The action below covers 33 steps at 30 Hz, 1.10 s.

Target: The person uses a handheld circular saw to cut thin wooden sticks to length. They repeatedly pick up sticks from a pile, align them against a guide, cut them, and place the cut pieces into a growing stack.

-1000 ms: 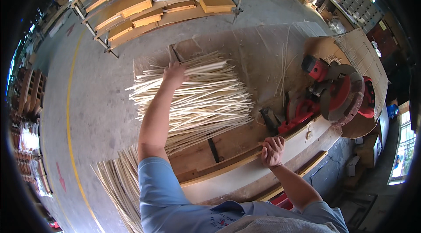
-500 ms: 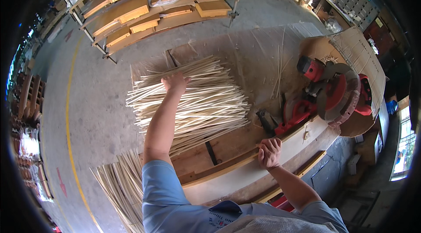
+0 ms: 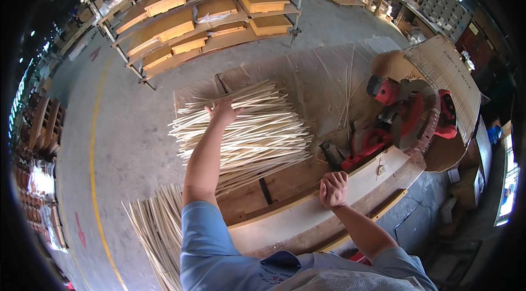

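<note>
A wide pile of thin, pale wooden sticks [image 3: 257, 132] lies crosswise on the workbench [image 3: 296, 176]. My left hand [image 3: 222, 111] reaches onto the pile's far left part, palm down with fingers spread. It touches the sticks but grips none that I can see. Closed on the white-faced rail [image 3: 296, 220] along the bench's near side is my right hand [image 3: 333, 189], its fingers curled at the top edge. Whatever may be inside those fingers is hidden. A second bundle of long sticks [image 3: 159, 231] hangs down at the lower left, beside my left sleeve.
A red mitre saw [image 3: 405, 116] stands on the bench to the right, with an opened cardboard box [image 3: 449, 77] behind it. Several loose sticks [image 3: 348, 88] lie near the saw. Beyond the bench, a rack [image 3: 208, 17] holds wooden drawer-like pieces. A yellow line [image 3: 94, 154] crosses the floor at left.
The view has shifted slightly. My left hand stays on the pile, its fingers now spread wider. The right hand keeps its place on the rail, fingers drawn closer together.
</note>
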### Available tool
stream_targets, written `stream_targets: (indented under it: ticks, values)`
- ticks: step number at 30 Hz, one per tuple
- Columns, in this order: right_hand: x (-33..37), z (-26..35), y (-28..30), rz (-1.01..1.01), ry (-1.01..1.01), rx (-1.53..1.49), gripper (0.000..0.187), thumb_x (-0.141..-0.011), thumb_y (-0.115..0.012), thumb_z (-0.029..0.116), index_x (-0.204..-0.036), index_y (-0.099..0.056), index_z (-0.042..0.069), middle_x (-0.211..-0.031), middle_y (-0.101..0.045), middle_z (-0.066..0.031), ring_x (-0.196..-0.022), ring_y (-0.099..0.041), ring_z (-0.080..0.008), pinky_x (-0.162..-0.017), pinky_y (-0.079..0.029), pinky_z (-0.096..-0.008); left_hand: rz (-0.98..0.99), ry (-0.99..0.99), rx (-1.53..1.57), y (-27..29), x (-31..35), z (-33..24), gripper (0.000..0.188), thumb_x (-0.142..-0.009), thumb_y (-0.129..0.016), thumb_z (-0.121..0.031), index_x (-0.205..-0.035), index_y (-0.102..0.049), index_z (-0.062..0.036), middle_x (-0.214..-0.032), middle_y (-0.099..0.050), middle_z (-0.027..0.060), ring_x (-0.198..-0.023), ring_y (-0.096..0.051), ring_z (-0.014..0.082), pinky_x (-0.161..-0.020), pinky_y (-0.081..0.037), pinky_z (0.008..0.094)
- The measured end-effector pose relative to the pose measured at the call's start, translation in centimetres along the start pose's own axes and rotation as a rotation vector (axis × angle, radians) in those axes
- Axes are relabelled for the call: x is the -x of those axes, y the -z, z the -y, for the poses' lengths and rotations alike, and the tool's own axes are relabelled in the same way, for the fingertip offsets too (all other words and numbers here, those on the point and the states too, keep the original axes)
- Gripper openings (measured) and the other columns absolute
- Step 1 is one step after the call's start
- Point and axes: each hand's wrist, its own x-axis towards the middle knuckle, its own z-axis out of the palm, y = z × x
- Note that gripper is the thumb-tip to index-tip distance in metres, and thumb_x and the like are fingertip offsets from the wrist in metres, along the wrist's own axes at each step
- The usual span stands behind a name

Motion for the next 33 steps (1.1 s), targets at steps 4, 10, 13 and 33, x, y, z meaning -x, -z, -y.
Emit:
stream_targets:
  ticks: [4, 10, 13, 33]
  values:
    - [0.0, 0.0, 0.1, -0.024, 0.017, -0.006, 0.011, -0.09, -0.063, 0.017, -0.081, -0.066, 0.011, -0.091, -0.064, -0.0059, -0.089, -0.062, -0.028, -0.089, -0.043, -0.0458, -0.052, -0.058, 0.047, 2.8, 3.7, 0.9, 0.075, -0.099, -0.06, -0.065, -0.16, -0.047, -0.0231, -0.161, -0.05, 0.0124, -0.155, -0.036, 0.0367, -0.127, -0.014, 0.0697]
    - [0.2, -0.1, 0.3, -0.046, 0.024, 0.012, 0.016, -0.092, -0.062, 0.017, -0.078, -0.064, 0.01, -0.088, -0.064, -0.0063, -0.088, -0.06, -0.0287, -0.089, -0.043, -0.0465, -0.112, -0.161, 0.126, 6.5, 13.7, 2.7, 0.063, -0.101, -0.064, -0.053, -0.152, -0.058, -0.0174, -0.144, -0.066, 0.0168, -0.139, -0.058, 0.0362, -0.125, -0.025, 0.0632]
    - [0.3, -0.3, 0.1, -0.047, 0.024, 0.033, 0.017, -0.093, -0.061, 0.018, -0.079, -0.065, 0.009, -0.089, -0.065, -0.0074, -0.09, -0.061, -0.0298, -0.09, -0.044, -0.047, -0.164, -0.18, 0.235, 7.8, 20.4, 4.0, 0.057, -0.1, -0.069, -0.047, -0.147, -0.063, -0.0143, -0.134, -0.071, 0.0181, -0.133, -0.062, 0.0368, -0.118, -0.042, 0.0495]
    - [1.8, 9.9, -0.9, 0.302, 0.253, -0.891, 0.007, -0.091, -0.072, 0.004, -0.097, -0.069, 0.004, -0.092, -0.069, -0.0105, -0.089, -0.07, -0.0268, -0.08, -0.054, -0.0387, -0.983, 0.393, 0.975, -10.0, 58.1, 7.4, 0.031, -0.109, -0.062, -0.02, -0.126, -0.074, 0.0029, -0.102, -0.081, 0.0122, -0.092, -0.076, 0.0158, -0.085, -0.06, 0.0318]
